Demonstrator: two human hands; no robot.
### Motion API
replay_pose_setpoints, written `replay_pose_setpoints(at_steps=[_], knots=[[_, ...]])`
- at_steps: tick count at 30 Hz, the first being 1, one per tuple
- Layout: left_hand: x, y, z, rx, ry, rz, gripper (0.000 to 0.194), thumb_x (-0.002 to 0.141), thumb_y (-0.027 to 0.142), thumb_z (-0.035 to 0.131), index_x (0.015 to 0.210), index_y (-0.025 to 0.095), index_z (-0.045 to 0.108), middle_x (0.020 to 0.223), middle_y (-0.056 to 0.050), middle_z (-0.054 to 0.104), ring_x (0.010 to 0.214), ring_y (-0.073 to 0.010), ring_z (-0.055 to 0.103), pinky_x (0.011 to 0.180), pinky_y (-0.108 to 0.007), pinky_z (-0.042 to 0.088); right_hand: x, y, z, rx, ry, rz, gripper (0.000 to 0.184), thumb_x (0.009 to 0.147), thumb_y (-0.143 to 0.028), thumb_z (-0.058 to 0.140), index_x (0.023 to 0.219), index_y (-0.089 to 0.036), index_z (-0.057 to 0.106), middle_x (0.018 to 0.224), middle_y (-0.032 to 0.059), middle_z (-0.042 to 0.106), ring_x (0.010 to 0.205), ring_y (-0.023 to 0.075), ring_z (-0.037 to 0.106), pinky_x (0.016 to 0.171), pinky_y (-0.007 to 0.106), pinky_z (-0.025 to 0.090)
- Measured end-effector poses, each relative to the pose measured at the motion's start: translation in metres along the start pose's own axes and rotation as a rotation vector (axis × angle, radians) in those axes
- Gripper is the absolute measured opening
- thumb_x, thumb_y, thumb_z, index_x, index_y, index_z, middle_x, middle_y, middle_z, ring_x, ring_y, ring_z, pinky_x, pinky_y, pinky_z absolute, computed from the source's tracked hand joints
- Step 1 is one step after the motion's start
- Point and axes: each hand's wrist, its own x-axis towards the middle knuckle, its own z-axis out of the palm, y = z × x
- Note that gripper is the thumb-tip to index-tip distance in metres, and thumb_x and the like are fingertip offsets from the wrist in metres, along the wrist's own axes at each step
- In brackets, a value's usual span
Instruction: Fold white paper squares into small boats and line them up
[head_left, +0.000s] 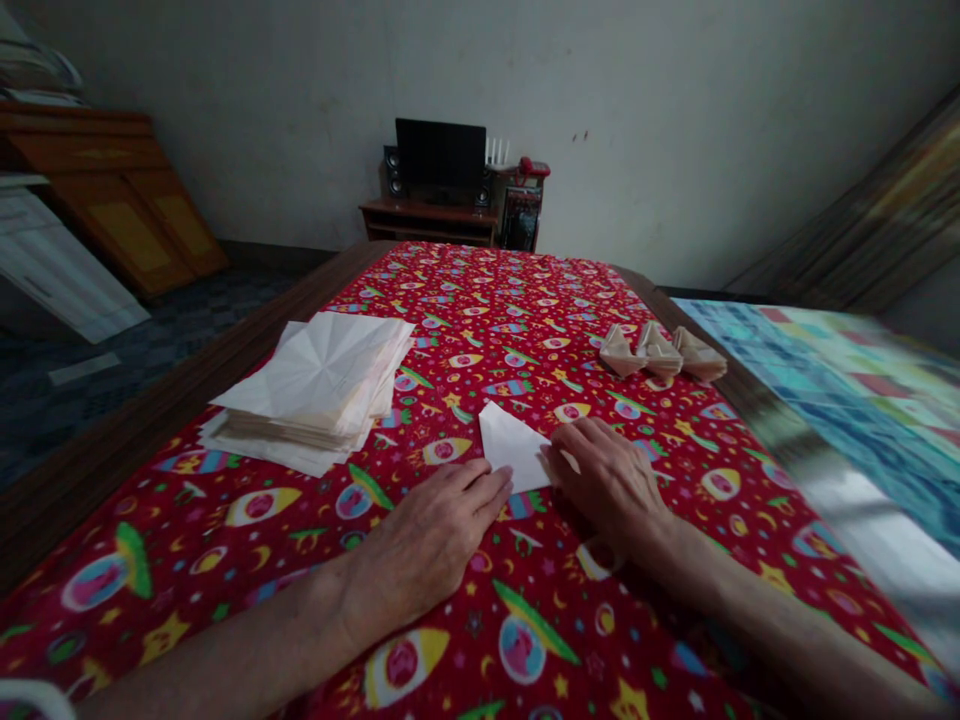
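One folded white paper (514, 445), small and angular, flat on a red patterned cloth (465, 640), taken here as the clock's center, with twelve o'clock away from the person. One left hand (431, 525), palm down at seven o'clock, fingers extended and close together, their tips on the paper's near left edge. One right hand (611, 480), at four o'clock, fingers bent and bunched at the paper's right corner; whether they pinch it cannot be told. One stack of paper (322, 375), at ten o'clock, well apart from the hands, its sheets unevenly aligned, the top one creased in lines radiating from the middle. Three folded paper pieces (660, 355), pale and pointed, set in a row at two o'clock near the cloth's edge. Beyond the table, toward eleven o'clock: one black monitor (441, 155) with a dark screen, on a brown stand (427, 220). Toward twelve: one red telephone (531, 168).
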Motion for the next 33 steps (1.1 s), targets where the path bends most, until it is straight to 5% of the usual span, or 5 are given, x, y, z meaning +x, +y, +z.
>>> replay_pose_setpoints(at_steps=[2,5,10,26,33], knots=[[0.000,0.001,-0.002,0.003,-0.002,-0.001,0.051,0.083,0.002,0.041,0.133,0.009,0.043,0.136,-0.007,0.048,0.122,-0.0239,0.041,0.106,-0.037,0.036,-0.010,-0.007,-0.008,0.057,0.031,-0.157,0.024,0.092,-0.021,0.042,0.091,-0.014,0.065,0.097,0.0106,0.067,0.086,0.0210,0.059,0.072,0.032,0.044],[0.002,0.002,-0.003,-0.009,0.001,-0.002,0.044,0.083,0.002,0.041,0.126,0.008,0.050,0.128,-0.009,0.054,0.119,-0.0234,0.044,0.106,-0.037,0.036,-0.027,-0.024,-0.017,0.106,0.006,-0.352,0.035,0.094,-0.018,0.038,0.124,-0.012,0.053,0.130,0.0111,0.056,0.123,0.0252,0.046,0.103,0.046,0.033],[0.002,0.000,-0.001,-0.043,0.043,0.013,0.048,0.084,0.002,0.040,0.131,0.009,0.045,0.135,-0.007,0.049,0.124,-0.0206,0.041,0.108,-0.034,0.034,-0.042,-0.030,-0.017,0.118,-0.249,-0.356,0.059,0.094,-0.038,0.041,0.143,-0.007,0.029,0.147,0.0122,0.032,0.135,0.0253,0.030,0.109,0.045,0.033],[0.001,-0.004,-0.002,-0.026,0.061,0.050,0.052,0.080,0.002,0.041,0.132,0.008,0.045,0.134,-0.008,0.050,0.121,-0.0226,0.043,0.106,-0.036,0.035,-0.056,-0.004,-0.027,0.088,-0.042,-0.227,0.035,0.093,-0.021,0.040,0.120,-0.010,0.058,0.119,0.0129,0.063,0.112,0.0236,0.058,0.095,0.041,0.046],[0.038,-0.027,-0.012,-0.178,0.090,-0.002,0.019,0.088,0.031,0.055,0.080,0.018,0.067,0.087,-0.001,0.066,0.084,-0.0166,0.059,0.080,-0.031,0.043,-0.022,-0.004,-0.016,0.052,-0.093,-0.172,0.026,0.092,-0.026,0.048,0.072,-0.017,0.060,0.071,0.0050,0.063,0.069,0.0173,0.057,0.067,0.032,0.041]])
